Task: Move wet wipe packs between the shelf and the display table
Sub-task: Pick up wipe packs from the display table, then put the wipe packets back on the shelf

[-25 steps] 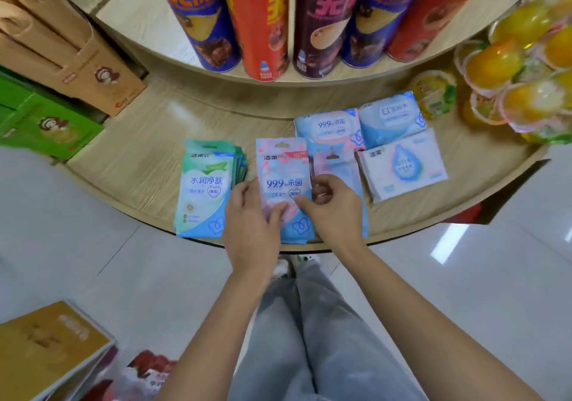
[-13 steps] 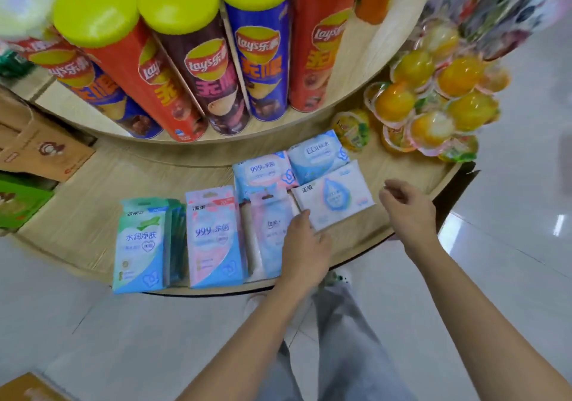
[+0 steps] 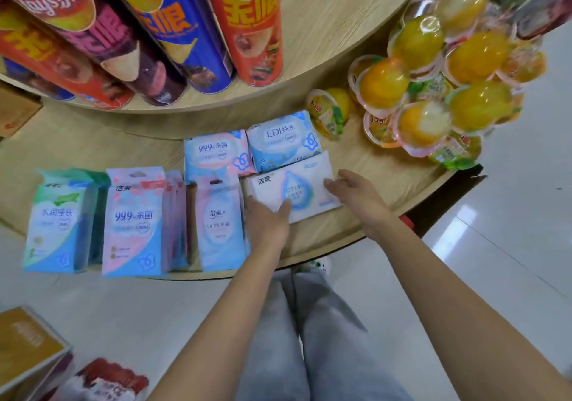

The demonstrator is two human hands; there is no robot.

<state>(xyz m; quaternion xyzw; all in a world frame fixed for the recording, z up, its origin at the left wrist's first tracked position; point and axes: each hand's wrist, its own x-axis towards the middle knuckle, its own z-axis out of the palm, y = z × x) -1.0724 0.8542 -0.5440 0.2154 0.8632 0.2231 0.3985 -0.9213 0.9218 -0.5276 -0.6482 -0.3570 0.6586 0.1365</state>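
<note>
Several wet wipe packs lie on the lower wooden tier of the round display table [image 3: 93, 146]. A white pack with a blue drop [image 3: 301, 183] lies near the front edge. My left hand [image 3: 267, 219] touches its near-left corner, thumb on top. My right hand [image 3: 356, 196] touches its right edge with fingers fairly straight. Behind it lie a pale blue EDI pack [image 3: 281, 137] and a pink-blue 99.9 pack [image 3: 216, 152]. To the left lie a small pink-blue pack [image 3: 219, 224], a pink stack [image 3: 136, 224] and a green stack [image 3: 58, 224].
Tall chip tubes [image 3: 253, 29] stand on the upper tier behind the packs. A heap of orange jelly cups [image 3: 433, 90] fills the right of the lower tier. On the white floor at lower left are a yellow box [image 3: 24, 338] and a red packet [image 3: 108, 382].
Both hands left the pink packs and moved right. The left hand came onto the white pack's near corner, and the right hand came in from the table edge to its right side.
</note>
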